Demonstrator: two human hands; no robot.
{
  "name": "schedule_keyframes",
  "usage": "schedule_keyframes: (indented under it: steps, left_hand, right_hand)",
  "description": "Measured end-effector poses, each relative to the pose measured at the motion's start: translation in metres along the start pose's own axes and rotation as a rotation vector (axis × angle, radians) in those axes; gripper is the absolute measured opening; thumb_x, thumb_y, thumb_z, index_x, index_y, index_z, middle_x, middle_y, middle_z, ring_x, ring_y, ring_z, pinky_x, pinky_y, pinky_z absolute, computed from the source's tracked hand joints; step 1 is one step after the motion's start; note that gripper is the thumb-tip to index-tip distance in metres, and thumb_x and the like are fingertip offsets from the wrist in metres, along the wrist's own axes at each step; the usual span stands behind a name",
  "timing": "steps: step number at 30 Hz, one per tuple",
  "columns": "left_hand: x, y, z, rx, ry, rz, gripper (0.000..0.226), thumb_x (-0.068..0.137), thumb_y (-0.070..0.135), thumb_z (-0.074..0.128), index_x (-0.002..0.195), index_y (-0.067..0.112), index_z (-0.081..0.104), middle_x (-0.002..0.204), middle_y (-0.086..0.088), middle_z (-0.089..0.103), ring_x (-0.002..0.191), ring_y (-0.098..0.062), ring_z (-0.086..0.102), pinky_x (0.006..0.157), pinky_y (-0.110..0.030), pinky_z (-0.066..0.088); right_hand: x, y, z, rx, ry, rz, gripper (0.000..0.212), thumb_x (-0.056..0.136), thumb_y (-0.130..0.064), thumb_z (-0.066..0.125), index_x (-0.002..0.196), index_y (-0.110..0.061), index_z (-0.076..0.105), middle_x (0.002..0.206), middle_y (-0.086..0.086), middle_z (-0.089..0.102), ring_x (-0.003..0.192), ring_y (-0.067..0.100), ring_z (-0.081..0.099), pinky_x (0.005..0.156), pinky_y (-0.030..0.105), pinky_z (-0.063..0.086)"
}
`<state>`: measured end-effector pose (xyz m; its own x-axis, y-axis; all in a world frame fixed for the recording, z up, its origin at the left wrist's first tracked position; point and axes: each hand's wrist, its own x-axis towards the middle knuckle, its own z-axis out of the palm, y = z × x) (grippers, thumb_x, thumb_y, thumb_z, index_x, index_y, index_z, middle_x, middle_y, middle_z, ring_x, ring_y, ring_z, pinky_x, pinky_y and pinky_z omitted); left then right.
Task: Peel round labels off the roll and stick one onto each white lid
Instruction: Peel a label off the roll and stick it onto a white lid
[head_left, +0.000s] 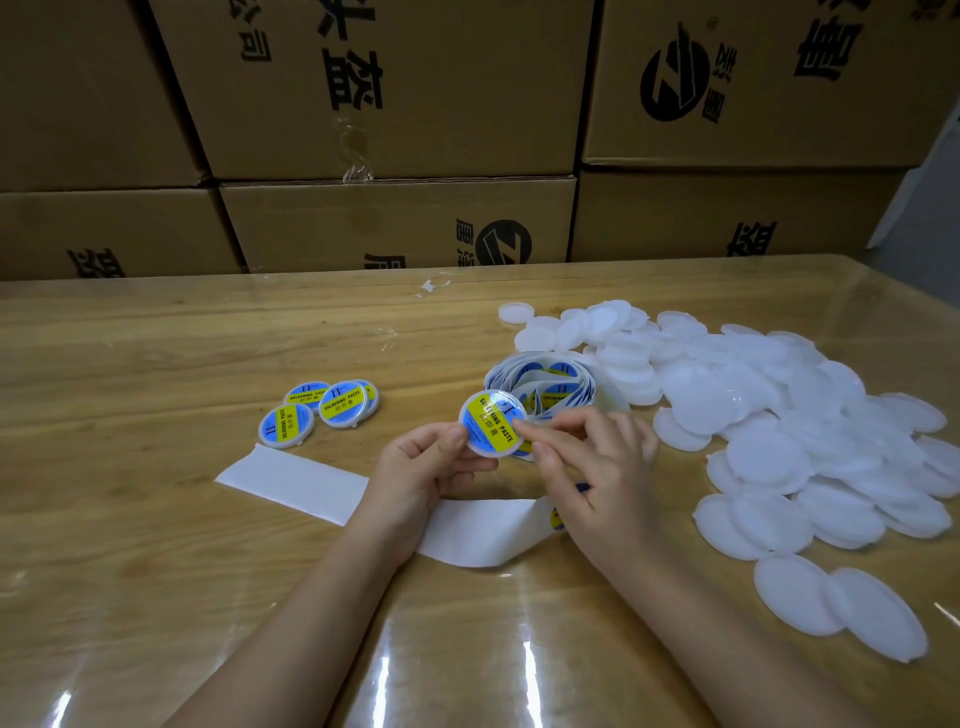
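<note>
My left hand (422, 463) pinches a white lid (491, 423) that carries a blue and yellow round label, holding it tilted above the table. My right hand (595, 460) touches the lid's right edge with its fingertips. Just behind the hands sits the loose roll of labels (545, 382). Its bare white backing strip (311, 486) trails across the table under my wrists. Several labelled lids (317, 410) lie in a cluster at the left. A large heap of plain white lids (769, 415) covers the right side.
Stacked brown cardboard boxes (395, 130) form a wall behind the glossy wooden table (156, 343). A small scrap of white paper (431, 287) lies near the table's back edge.
</note>
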<state>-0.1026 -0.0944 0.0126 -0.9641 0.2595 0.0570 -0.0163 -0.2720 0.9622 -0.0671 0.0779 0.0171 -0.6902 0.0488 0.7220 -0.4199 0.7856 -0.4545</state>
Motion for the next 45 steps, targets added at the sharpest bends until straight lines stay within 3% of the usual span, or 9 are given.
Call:
schedule_keyframes:
  steps: [8, 12, 15, 25, 29, 31, 34, 39, 45]
  left_hand:
    - [0.001, -0.002, 0.0, -0.012, -0.039, 0.019, 0.025, 0.082, 0.029, 0.053, 0.08, 0.021, 0.076, 0.082, -0.004, 0.075, 0.078, -0.012, 0.071, 0.062, -0.017, 0.051]
    - [0.001, -0.005, 0.0, -0.051, -0.089, 0.037, 0.023, 0.085, 0.026, 0.054, 0.081, 0.019, 0.076, 0.083, -0.004, 0.074, 0.076, -0.013, 0.071, 0.066, -0.023, 0.055]
    - [0.001, -0.007, -0.001, -0.038, -0.099, 0.045, 0.02, 0.085, 0.029, 0.057, 0.084, 0.021, 0.075, 0.084, -0.004, 0.074, 0.077, -0.014, 0.07, 0.07, -0.026, 0.056]
    - [0.003, -0.011, -0.001, 0.063, -0.097, 0.05, 0.018, 0.083, 0.034, 0.06, 0.074, 0.024, 0.072, 0.076, -0.001, 0.071, 0.073, -0.013, 0.068, 0.069, -0.024, 0.054]
    - [0.003, -0.01, -0.001, 0.033, -0.136, 0.046, 0.018, 0.082, 0.038, 0.066, 0.068, 0.027, 0.067, 0.076, 0.0, 0.069, 0.072, -0.014, 0.067, 0.072, -0.03, 0.054]
    - [0.002, -0.009, 0.0, 0.003, -0.167, 0.045, 0.022, 0.075, 0.046, 0.073, 0.068, 0.027, 0.066, 0.075, -0.001, 0.068, 0.072, -0.014, 0.067, 0.078, -0.038, 0.054]
    - [0.003, -0.011, -0.001, -0.009, -0.183, 0.043, 0.019, 0.085, 0.034, 0.062, 0.067, 0.026, 0.065, 0.073, -0.002, 0.067, 0.071, -0.014, 0.065, 0.085, -0.05, 0.049]
    - [0.002, -0.01, 0.0, -0.024, -0.183, 0.042, 0.021, 0.085, 0.039, 0.064, 0.072, 0.022, 0.065, 0.075, -0.004, 0.068, 0.071, -0.013, 0.066, 0.072, -0.031, 0.055]
    - [0.005, -0.015, -0.003, 0.0, -0.164, 0.043, 0.019, 0.086, 0.035, 0.056, 0.08, 0.02, 0.066, 0.078, -0.007, 0.067, 0.076, -0.018, 0.066, 0.073, -0.034, 0.054]
  right_hand:
    - [-0.001, -0.004, 0.001, -0.038, -0.027, -0.105, 0.027, 0.091, -0.039, 0.047, 0.104, -0.041, 0.071, 0.116, 0.0, 0.057, 0.104, 0.019, 0.047, 0.093, 0.042, 0.031]
    - [-0.001, -0.007, 0.002, -0.067, -0.104, -0.198, 0.03, 0.093, -0.039, 0.045, 0.109, -0.041, 0.069, 0.134, 0.004, 0.05, 0.117, 0.023, 0.048, 0.1, 0.058, 0.028]
    - [-0.002, -0.01, 0.002, -0.114, -0.123, -0.181, 0.031, 0.094, -0.04, 0.042, 0.114, -0.041, 0.066, 0.138, 0.005, 0.048, 0.122, 0.026, 0.047, 0.105, 0.058, 0.025]
    - [0.001, -0.003, -0.001, -0.182, -0.122, 0.108, 0.04, 0.094, -0.04, 0.034, 0.119, -0.037, 0.065, 0.139, 0.006, 0.046, 0.124, 0.027, 0.044, 0.105, 0.05, 0.025]
    - [0.0, -0.004, 0.002, -0.151, -0.149, 0.044, 0.039, 0.094, -0.038, 0.036, 0.12, -0.035, 0.065, 0.136, 0.006, 0.049, 0.122, 0.024, 0.043, 0.103, 0.043, 0.024]
    - [-0.001, -0.005, 0.003, -0.146, -0.174, 0.006, 0.038, 0.094, -0.039, 0.037, 0.12, -0.035, 0.065, 0.136, 0.005, 0.05, 0.122, 0.024, 0.044, 0.104, 0.047, 0.025]
    - [-0.001, -0.006, 0.002, -0.144, -0.206, -0.018, 0.038, 0.094, -0.039, 0.037, 0.119, -0.035, 0.065, 0.137, 0.004, 0.049, 0.124, 0.025, 0.045, 0.103, 0.053, 0.027]
    - [0.0, -0.004, -0.001, -0.107, -0.204, -0.038, 0.037, 0.094, -0.038, 0.037, 0.117, -0.035, 0.066, 0.135, 0.001, 0.051, 0.124, 0.024, 0.046, 0.102, 0.055, 0.028]
    - [-0.002, -0.009, 0.003, -0.117, -0.214, -0.127, 0.036, 0.095, -0.039, 0.037, 0.119, -0.039, 0.064, 0.134, 0.001, 0.053, 0.124, 0.023, 0.045, 0.103, 0.057, 0.028]
